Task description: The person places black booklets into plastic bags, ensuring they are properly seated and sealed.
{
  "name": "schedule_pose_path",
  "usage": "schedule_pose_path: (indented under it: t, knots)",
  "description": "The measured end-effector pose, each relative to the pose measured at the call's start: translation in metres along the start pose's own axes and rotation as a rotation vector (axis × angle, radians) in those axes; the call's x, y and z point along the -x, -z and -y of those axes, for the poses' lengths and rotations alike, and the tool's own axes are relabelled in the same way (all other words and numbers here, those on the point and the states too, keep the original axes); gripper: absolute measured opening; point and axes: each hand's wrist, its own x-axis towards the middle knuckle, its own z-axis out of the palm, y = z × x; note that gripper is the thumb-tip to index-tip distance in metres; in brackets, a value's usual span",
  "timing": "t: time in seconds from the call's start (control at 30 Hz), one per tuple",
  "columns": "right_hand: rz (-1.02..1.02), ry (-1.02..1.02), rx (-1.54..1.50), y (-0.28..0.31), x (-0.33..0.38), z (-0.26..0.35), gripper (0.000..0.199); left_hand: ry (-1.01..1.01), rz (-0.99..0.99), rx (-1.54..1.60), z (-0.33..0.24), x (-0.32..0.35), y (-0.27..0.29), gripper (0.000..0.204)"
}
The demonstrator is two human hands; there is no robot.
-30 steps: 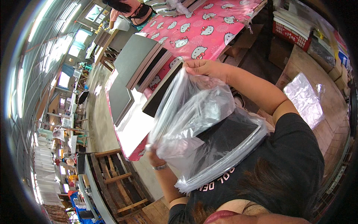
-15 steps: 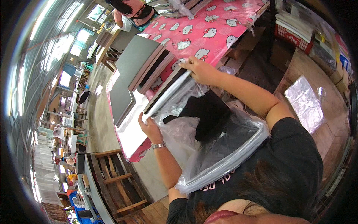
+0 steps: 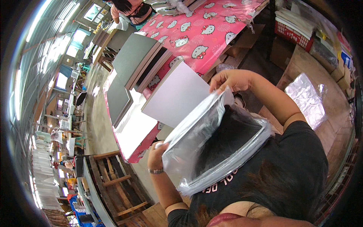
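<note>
While my right hand [image 3: 232, 80] pinches the upper edge of a clear plastic bag [image 3: 196, 145], my left hand [image 3: 155, 156] grips its lower corner, fingers curled shut on the film. Held between both hands in front of my chest, the bag contains a dark folded garment [image 3: 227, 138] and a white board [image 3: 177, 96] that sticks out of its open mouth. Beyond lies the bench [image 3: 211, 34] with its pink patterned cover, carrying grey boards [image 3: 136, 56].
</note>
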Motion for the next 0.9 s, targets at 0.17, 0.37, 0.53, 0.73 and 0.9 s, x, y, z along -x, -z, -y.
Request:
schedule_pose_path:
  t: [0.17, 0.37, 0.53, 0.73, 0.9]
  knots:
    - [-0.068, -0.166, -0.130, 0.060, -0.016, -0.106, 0.023, 0.143, 0.472, 0.071, 0.110, -0.067, 0.034, 0.015]
    - [-0.144, -0.450, 0.026, 0.138, -0.006, -0.210, 0.016, 0.154, 0.285, -0.130, 0.175, -0.077, -0.007, 0.021]
    - [0.038, -0.414, 0.936, 0.118, -0.042, -0.148, 0.021, 0.031, 0.166, -0.148, 0.189, -0.079, 0.020, 0.027]
    - [0.674, 0.017, 0.732, -0.002, -0.070, -0.022, 0.039, -0.286, 0.193, -0.190, 0.029, -0.037, 0.042, 0.041]
    - [0.754, 0.235, 1.423, -0.092, -0.083, -0.033, 0.056, -0.701, 0.288, -0.264, -0.060, 0.009, -0.016, 0.041]
